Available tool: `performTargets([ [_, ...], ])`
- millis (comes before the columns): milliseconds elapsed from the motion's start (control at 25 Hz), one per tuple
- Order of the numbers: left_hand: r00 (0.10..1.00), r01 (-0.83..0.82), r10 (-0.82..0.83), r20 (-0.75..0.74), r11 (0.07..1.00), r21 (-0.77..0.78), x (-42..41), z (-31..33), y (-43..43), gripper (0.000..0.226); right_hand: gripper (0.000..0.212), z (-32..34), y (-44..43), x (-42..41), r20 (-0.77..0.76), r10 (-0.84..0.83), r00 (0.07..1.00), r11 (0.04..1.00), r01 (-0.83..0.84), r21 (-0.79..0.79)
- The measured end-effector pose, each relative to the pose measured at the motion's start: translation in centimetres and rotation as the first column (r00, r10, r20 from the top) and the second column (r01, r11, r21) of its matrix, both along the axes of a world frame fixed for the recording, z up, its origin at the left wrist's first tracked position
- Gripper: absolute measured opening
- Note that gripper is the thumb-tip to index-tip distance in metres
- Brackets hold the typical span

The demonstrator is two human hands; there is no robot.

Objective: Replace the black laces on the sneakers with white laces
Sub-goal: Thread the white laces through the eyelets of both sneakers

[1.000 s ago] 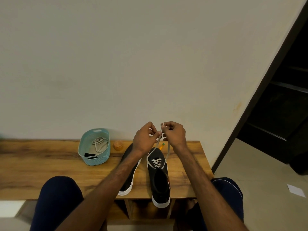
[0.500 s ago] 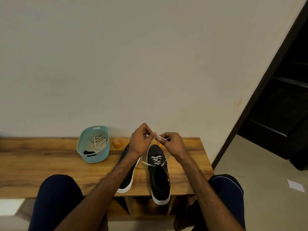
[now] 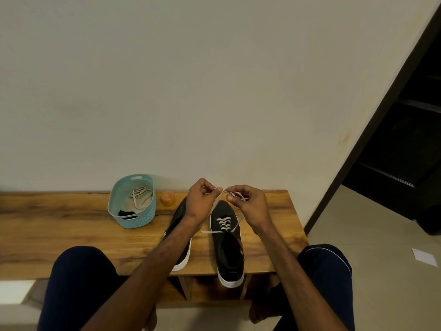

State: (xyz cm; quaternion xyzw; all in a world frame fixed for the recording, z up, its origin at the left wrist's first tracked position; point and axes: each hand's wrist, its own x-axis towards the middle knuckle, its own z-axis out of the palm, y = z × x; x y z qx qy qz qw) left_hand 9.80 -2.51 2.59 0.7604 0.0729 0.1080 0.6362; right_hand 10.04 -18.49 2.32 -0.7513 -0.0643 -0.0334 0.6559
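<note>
We have both hands raised over the toe end of the right sneaker (image 3: 226, 237), close together and almost touching. Our left hand (image 3: 201, 203) is curled narrow, thumb and forefinger pinching one end of the white lace (image 3: 224, 223). Our right hand (image 3: 248, 204) is curled the same way, pinching the other end, a short loop of which shows between its fingers. From both hands the lace runs down to the shoe, where it is already crossed through the front eyelets in several white bars; one strand trails out to the left of the shoe over the wood, and another climbs on the right toward our right wrist.

The right sneaker lies on the wooden bench (image 3: 59, 225) near its right end, toe toward the wall, with its white-soled heel hanging over the front edge. The left sneaker (image 3: 181, 235) lies just beside it on the left, largely hidden under our left forearm; whether it carries a lace we cannot tell.

Toward the back edge of the bench, left of the shoes, stands a light blue basket (image 3: 132, 219) holding a loose white lace (image 3: 140, 195) and a dark bundle (image 3: 126, 213). A small orange object (image 3: 167, 199) sits between the basket and our left hand.
</note>
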Motion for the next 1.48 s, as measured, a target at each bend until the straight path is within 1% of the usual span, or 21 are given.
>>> performTargets([
  [120,0.999,0.022,-0.025,-0.029,0.996,-0.085,0.0,-0.2,-0.3,0.019,0.009,-0.3,0.1,-0.1,0.052,-0.092,0.994,0.996,0.092,-0.009],
  [240,0.993,-0.030,-0.006,-0.118,0.953,-0.303,0.1,0.1,-0.8,0.017,0.009,-0.8,0.1,0.2,0.039,-0.145,0.989,0.989,0.143,0.047],
  [280,0.988,-0.070,0.007,-0.154,0.909,-0.410,0.2,0.1,-0.6,0.016,0.010,-1.1,-0.1,0.4,0.014,-0.175,0.985,0.982,0.173,0.082],
  [360,0.979,-0.160,0.038,-0.202,0.758,-0.632,0.6,0.0,0.7,0.007,0.010,-1.9,-0.9,1.0,-0.076,-0.251,0.965,0.945,0.261,0.197],
  [480,0.956,-0.291,0.125,-0.264,0.464,-0.837,1.5,-1.3,4.5,0.010,0.018,-2.9,-3.4,1.6,-0.277,-0.331,0.902,0.805,0.424,0.416],
  [520,0.947,-0.320,0.148,-0.284,0.405,-0.857,1.8,-2.0,5.9,0.008,0.019,-3.2,-4.4,1.7,-0.337,-0.330,0.882,0.742,0.463,0.484],
  [640,0.924,-0.382,0.168,-0.343,0.416,-0.825,2.0,-4.8,9.0,0.017,0.018,-3.9,-6.9,1.7,-0.483,-0.301,0.822,0.547,0.564,0.618],
  [720,0.905,-0.424,0.189,-0.381,0.475,-0.771,1.4,-6.4,10.1,0.016,0.020,-4.1,-8.3,2.0,-0.541,-0.304,0.784,0.429,0.620,0.657],
  [800,0.886,-0.457,0.258,-0.385,0.619,-0.638,0.3,-7.4,10.5,0.013,0.017,-4.2,-9.5,2.5,-0.548,-0.368,0.751,0.411,0.660,0.628],
  [840,0.887,-0.446,0.286,-0.362,0.731,-0.515,-0.3,-7.9,10.5,0.009,0.013,-4.4,-10.0,2.8,-0.525,-0.425,0.738,0.463,0.675,0.574],
  [880,0.898,-0.402,0.297,-0.323,0.852,-0.336,-0.8,-8.4,10.3,0.003,0.011,-4.7,-10.3,3.2,-0.467,-0.492,0.735,0.562,0.678,0.474],
  [920,0.922,-0.309,0.269,-0.278,0.945,-0.110,-1.2,-9.0,10.0,0.003,0.011,-5.3,-10.5,3.5,-0.367,-0.545,0.754,0.701,0.650,0.294],
  [960,0.952,-0.157,0.189,-0.241,0.977,0.147,-1.5,-9.5,9.4,0.008,0.013,-6.0,-10.4,3.6,-0.229,-0.551,0.802,0.819,0.573,0.036],
  [1000,0.971,0.011,0.080,-0.224,0.925,0.379,-1.8,-10.1,8.6,0.013,0.017,-6.8,-9.9,3.6,-0.100,-0.484,0.869,0.859,0.449,-0.246],
  [1040,0.975,0.132,-0.010,-0.220,0.825,0.549,-2.1,-10.4,7.5,0.015,0.024,-7.5,-9.0,3.4,-0.016,-0.360,0.933,0.828,0.311,-0.466],
  [1080,0.976,0.192,-0.071,-0.206,0.727,0.659,-2.3,-10.6,6.3,0.018,0.031,-8.0,-7.9,3.1,0.008,-0.217,0.976,0.787,0.180,-0.591],
  [1160,0.975,0.223,-0.151,-0.165,0.611,0.759,-2.6,-10.5,3.7,0.023,0.035,-8.6,-5.4,2.4,-0.084,0.044,0.995,0.768,-0.088,-0.634],
  [1200,0.972,0.230,-0.177,-0.154,0.586,0.777,-2.6,-10.5,2.6,0.023,0.034,-8.7,-4.3,2.0,-0.152,0.145,0.978,0.749,-0.209,-0.628],
  [1280,0.966,0.254,-0.190,-0.173,0.601,0.758,-2.5,-10.7,0.9,0.022,0.029,-9.4,-3.3,1.6,-0.263,0.247,0.932,0.671,-0.361,-0.647],
  [1360,0.963,0.269,-0.166,-0.213,0.640,0.719,-2.5,-11.0,-0.1,0.018,0.025,-9.9,-3.1,1.4,-0.324,0.245,0.914,0.640,-0.404,-0.654],
  [1480,0.973,0.220,-0.112,-0.200,0.702,0.677,-2.5,-11.2,-0.3,0.008,0.014,-9.9,-2.8,1.2,-0.306,0.206,0.929,0.638,-0.365,-0.678],
])
